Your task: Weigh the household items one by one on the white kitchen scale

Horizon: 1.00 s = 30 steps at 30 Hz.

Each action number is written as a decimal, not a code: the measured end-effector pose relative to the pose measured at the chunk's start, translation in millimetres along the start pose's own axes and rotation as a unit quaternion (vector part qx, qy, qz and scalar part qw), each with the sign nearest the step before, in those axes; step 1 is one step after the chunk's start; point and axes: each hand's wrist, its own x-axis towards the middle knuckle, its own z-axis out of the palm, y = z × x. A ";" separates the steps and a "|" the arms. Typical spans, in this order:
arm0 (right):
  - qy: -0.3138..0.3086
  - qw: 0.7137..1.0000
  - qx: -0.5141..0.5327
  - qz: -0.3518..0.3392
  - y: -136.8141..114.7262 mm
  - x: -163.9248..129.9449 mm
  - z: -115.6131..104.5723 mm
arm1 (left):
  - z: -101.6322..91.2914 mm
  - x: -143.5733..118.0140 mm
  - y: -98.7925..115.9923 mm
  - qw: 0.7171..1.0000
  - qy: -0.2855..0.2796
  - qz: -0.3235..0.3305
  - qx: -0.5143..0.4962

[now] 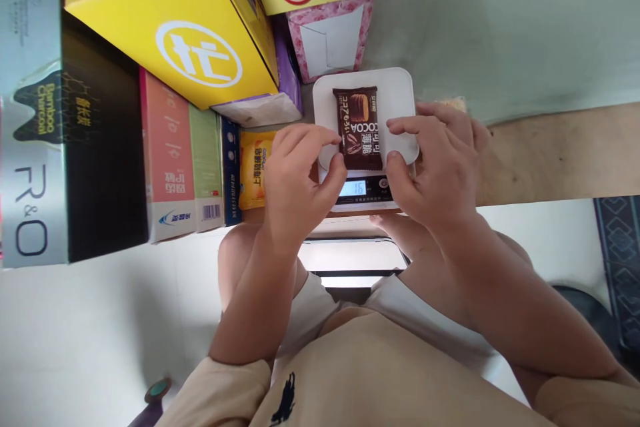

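Boxes (170, 47) crowd the scale (365, 140) where both hands' fingers (320, 137) pinch the cocoa packet (359, 123).

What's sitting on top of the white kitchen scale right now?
A brown cocoa snack packet lies flat on the white scale, with the left hand and right hand at its near end. The display shows below. Both hands cover the platform's near corners.

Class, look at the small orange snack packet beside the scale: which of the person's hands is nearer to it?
The left hand is nearer, just right of the orange snack packet; the right hand is beyond the white scale.
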 end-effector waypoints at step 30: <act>-0.035 0.988 -0.005 0.151 65.0 2.4 -49.0 | -17.3 0.7 -0.3 0.993 0.099 -0.051 -0.047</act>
